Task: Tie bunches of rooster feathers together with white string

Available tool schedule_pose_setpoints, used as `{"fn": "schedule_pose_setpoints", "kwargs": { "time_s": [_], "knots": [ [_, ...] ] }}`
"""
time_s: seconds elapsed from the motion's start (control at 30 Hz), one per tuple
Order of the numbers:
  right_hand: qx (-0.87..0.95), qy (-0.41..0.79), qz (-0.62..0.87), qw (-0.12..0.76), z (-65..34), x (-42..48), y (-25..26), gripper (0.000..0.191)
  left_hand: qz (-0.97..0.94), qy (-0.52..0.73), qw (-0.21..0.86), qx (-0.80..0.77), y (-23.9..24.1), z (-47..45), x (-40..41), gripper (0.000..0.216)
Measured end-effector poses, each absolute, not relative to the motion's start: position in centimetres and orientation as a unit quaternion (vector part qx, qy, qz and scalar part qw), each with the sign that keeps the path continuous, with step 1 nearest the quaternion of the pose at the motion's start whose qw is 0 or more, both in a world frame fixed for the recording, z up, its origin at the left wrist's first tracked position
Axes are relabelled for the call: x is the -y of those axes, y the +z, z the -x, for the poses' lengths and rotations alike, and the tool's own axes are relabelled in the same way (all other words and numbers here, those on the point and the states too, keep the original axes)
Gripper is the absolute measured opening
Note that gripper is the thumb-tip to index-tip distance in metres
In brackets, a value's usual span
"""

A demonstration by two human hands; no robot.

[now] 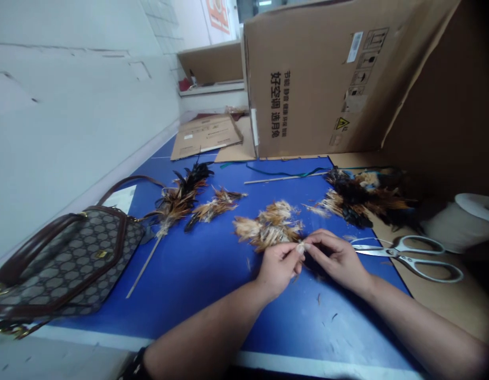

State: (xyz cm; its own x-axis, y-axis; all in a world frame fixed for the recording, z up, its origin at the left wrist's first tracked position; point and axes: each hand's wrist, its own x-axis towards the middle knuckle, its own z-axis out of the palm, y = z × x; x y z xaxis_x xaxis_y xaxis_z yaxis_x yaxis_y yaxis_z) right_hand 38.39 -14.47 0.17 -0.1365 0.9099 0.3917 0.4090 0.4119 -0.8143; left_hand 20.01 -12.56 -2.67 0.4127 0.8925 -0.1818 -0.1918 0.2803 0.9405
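Note:
Both hands meet over the blue tabletop (213,295), fingertips pinched together. My left hand (279,266) grips a small pale feather (302,246) between thumb and forefinger. My right hand (335,259) pinches at the same feather from the other side; its far end is hidden by the fingers. Just beyond them lies a loose pile of tan and brown feathers (274,224). Left of the pile is a smaller brown feather bunch (216,205). A stick with brown and black feathers fixed round it (179,198) lies farther left.
Open scissors (416,256) lie right of my right hand, beside a white spool (462,221). Dark feathers (359,200) spread at the back right. A thin stick (284,179) and green ribbon lie behind. A patterned handbag (86,258) stands left; a large carton (308,84) rises behind.

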Motion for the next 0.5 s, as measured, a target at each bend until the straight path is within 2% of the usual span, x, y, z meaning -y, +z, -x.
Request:
{"fn": "schedule_pose_setpoints", "kwargs": {
  "time_s": [0.1, 0.2, 0.33, 0.4, 0.5],
  "knots": [
    [0.723, 0.262, 0.478, 0.425, -39.6, 13.4, 0.1, 0.018, -0.453, 0.381, 0.704, -0.391, -2.9, -20.1, 12.5, 0.050],
    [0.740, 0.174, 0.522, 0.388, -41.7, 11.3, 0.0, 0.021, -0.442, 0.393, 0.702, -0.396, -3.0, -20.2, 12.6, 0.049],
    [0.737, 0.073, 0.615, 0.270, -44.3, 7.7, 0.0, 0.025, -0.437, 0.415, 0.695, -0.391, -2.9, -20.3, 12.5, 0.050],
    [0.722, 0.056, 0.645, 0.245, -44.8, 6.1, -0.3, 0.027, -0.431, 0.425, 0.695, -0.387, -2.8, -20.3, 12.5, 0.050],
    [0.707, 0.047, 0.666, 0.232, -44.8, 4.5, -1.1, 0.020, -0.414, 0.447, 0.694, -0.384, -2.5, -20.3, 12.4, 0.051]
  ]
}}
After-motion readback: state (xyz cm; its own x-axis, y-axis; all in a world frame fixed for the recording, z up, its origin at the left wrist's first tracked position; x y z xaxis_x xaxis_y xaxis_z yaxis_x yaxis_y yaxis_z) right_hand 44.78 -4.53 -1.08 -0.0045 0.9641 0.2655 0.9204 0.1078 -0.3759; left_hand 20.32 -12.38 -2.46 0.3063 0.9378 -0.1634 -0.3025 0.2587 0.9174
